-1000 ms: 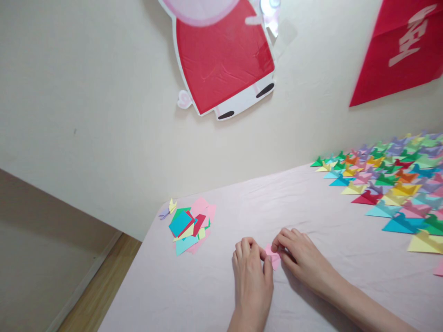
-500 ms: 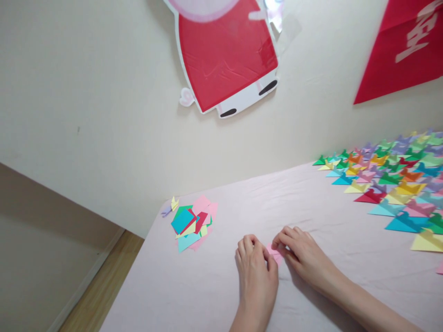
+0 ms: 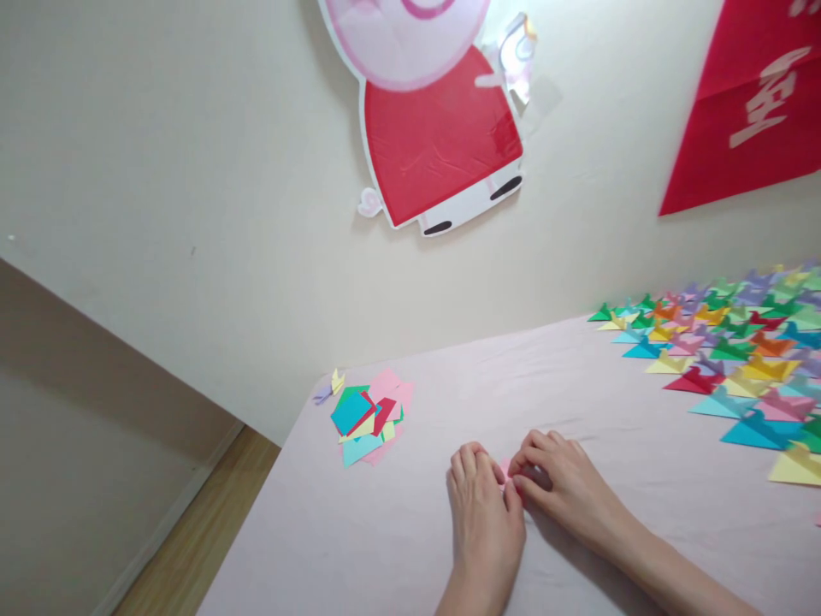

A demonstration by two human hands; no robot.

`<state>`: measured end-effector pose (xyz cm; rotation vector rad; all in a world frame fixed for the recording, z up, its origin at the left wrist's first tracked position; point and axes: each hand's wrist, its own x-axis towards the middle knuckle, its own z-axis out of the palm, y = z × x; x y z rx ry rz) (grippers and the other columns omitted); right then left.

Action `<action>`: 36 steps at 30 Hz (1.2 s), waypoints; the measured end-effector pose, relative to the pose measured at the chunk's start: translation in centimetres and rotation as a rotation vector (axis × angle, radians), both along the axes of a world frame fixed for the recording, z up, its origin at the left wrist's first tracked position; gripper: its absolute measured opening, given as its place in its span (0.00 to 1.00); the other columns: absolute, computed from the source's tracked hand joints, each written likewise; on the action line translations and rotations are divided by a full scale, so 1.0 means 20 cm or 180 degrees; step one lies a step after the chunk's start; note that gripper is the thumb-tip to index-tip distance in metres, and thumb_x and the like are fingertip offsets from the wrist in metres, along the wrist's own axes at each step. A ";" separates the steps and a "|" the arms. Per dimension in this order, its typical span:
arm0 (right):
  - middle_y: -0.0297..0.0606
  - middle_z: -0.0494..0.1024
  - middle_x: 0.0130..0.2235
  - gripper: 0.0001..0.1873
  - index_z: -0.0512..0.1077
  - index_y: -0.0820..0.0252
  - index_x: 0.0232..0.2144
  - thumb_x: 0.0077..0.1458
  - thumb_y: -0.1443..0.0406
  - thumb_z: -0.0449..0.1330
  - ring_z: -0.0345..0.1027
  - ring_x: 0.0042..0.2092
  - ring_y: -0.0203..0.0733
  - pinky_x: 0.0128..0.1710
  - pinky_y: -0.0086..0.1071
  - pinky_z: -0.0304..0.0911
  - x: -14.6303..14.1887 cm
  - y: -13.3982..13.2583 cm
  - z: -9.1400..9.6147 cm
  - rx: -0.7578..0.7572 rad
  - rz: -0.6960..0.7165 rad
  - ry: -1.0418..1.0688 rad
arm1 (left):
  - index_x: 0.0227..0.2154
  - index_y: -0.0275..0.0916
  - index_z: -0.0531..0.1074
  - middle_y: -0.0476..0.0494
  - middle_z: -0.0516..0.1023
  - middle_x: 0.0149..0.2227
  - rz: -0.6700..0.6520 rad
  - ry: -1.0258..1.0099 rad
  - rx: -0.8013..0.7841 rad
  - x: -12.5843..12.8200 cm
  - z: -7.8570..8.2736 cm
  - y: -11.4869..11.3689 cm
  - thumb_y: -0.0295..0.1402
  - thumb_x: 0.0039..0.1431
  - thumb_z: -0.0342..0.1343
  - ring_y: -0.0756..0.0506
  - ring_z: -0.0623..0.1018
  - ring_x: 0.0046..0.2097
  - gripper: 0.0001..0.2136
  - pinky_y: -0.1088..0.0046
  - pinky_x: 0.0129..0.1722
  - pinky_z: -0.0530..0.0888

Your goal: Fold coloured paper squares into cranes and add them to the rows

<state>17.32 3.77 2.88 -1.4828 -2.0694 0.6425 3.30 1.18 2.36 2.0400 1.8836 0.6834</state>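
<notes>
A small pink paper piece lies on the pale pink cloth between my two hands, mostly hidden by fingers. My left hand rests palm down, its fingers curled and its thumb pressed against the paper. My right hand comes in from the right, fingertips pinched together on the same paper. Both hands touch each other over the piece.
A loose stack of coloured paper squares lies left of my hands, with two tiny folded pieces behind it. Several folded paper shapes in rows cover the right side. The table edge drops to a wooden floor. A wall stands behind.
My hands have closed in on the pink paper, so less of it shows. The view has shifted, moving everything slightly right and down.
</notes>
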 end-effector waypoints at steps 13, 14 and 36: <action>0.37 0.76 0.38 0.11 0.76 0.54 0.32 0.52 0.72 0.55 0.66 0.44 0.48 0.42 0.40 0.54 0.00 0.01 0.00 -0.0081 0.0065 -0.0247 | 0.34 0.41 0.64 0.45 0.68 0.42 0.0075 -0.0289 -0.0084 0.00 0.01 -0.01 0.14 0.48 0.49 0.43 0.68 0.47 0.15 0.64 0.50 0.65; 0.37 0.76 0.38 0.11 0.75 0.54 0.32 0.52 0.72 0.55 0.66 0.44 0.48 0.42 0.40 0.54 0.00 0.01 0.00 -0.0074 0.0057 -0.0261 | 0.34 0.41 0.64 0.45 0.68 0.42 0.0101 -0.0302 -0.0128 0.00 0.01 0.00 0.14 0.48 0.50 0.43 0.68 0.48 0.15 0.64 0.50 0.65; 0.37 0.77 0.39 0.08 0.74 0.53 0.31 0.47 0.69 0.58 0.67 0.44 0.51 0.43 0.41 0.55 -0.03 0.00 -0.05 0.0004 -0.0235 -0.0471 | 0.37 0.38 0.67 0.42 0.69 0.45 0.0046 -0.0302 -0.0352 -0.02 0.03 -0.02 0.17 0.50 0.50 0.41 0.67 0.50 0.13 0.63 0.52 0.61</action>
